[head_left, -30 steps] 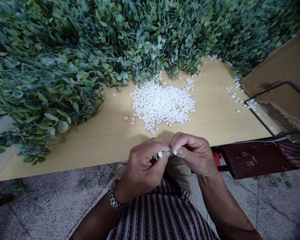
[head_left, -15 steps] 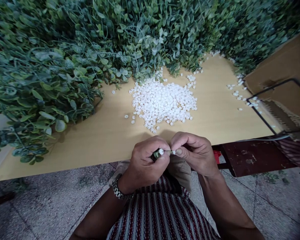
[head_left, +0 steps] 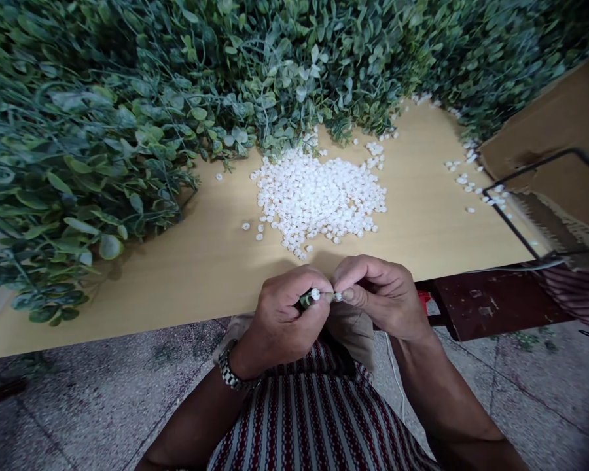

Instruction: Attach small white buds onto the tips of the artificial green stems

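My left hand (head_left: 294,314) is closed in a pinch around a thin green stem (head_left: 305,301), most of it hidden in the palm. A small white bead-like piece (head_left: 315,294) shows by the left thumb and forefinger. My right hand (head_left: 380,294) pinches a second small white piece (head_left: 338,296) at the stem's tip, its fingertips almost touching the left ones. Just beyond both hands, a heap of small round white pieces (head_left: 319,196) lies on the tan tabletop (head_left: 177,275).
Artificial green foliage (head_left: 255,78) is piled along the back and left of the table. At the right stand a torn cardboard box (head_left: 554,124) and a black wire frame (head_left: 540,171), with loose white pieces beside them. A dark red bench (head_left: 500,304) is below the table edge.
The right hand has shifted slightly left, and its white piece sits closer to the left fingertips, with less stem showing between. The left hand keeps its pinch.
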A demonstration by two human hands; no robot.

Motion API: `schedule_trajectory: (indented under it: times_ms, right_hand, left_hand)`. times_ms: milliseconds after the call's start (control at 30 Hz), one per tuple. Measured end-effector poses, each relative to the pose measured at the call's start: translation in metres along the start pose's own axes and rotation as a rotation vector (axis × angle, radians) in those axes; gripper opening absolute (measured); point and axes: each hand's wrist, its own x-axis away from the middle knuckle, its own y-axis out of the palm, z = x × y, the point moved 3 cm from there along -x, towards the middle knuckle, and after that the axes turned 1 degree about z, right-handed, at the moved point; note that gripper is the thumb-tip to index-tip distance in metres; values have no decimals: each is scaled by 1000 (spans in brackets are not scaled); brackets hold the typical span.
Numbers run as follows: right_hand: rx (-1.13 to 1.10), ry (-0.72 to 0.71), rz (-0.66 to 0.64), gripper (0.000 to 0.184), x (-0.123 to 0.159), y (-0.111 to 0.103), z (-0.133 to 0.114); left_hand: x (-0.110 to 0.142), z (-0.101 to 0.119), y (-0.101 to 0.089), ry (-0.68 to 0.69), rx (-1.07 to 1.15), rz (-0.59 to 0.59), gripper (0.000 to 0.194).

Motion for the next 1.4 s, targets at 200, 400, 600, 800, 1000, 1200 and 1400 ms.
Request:
schedule_trajectory:
  times_ms: [200,400,600,800,1000,1200,1400]
  right_hand:
    - [-9,-12,-26,3,-2,-1,-1]
    - [14,-5,-53,5,-3,0,0]
    - [72,-94,-52,2,-2,4,-3]
    - [263,-278,79,18,-3,-5,-17]
    - [212,-82,-102,11,-3,2,-13]
    - [160,-178,86,6,4,11,-16]
    - [-138,-51,69,6,9,23,-3]
  left_hand:
    - [0,0,-1,-8,4,-5,15]
    - [0,1,0,-6,8,3,14]
    - [1,-4,-2,-86,108,-2,11]
    - [1,-12,-11,-153,472,102,4]
    - [5,-6,-8,-11,570,100,3]
    - [8,10,-12,-212,192,-48,29]
    - [4,15,-10,-71,14,72,14]
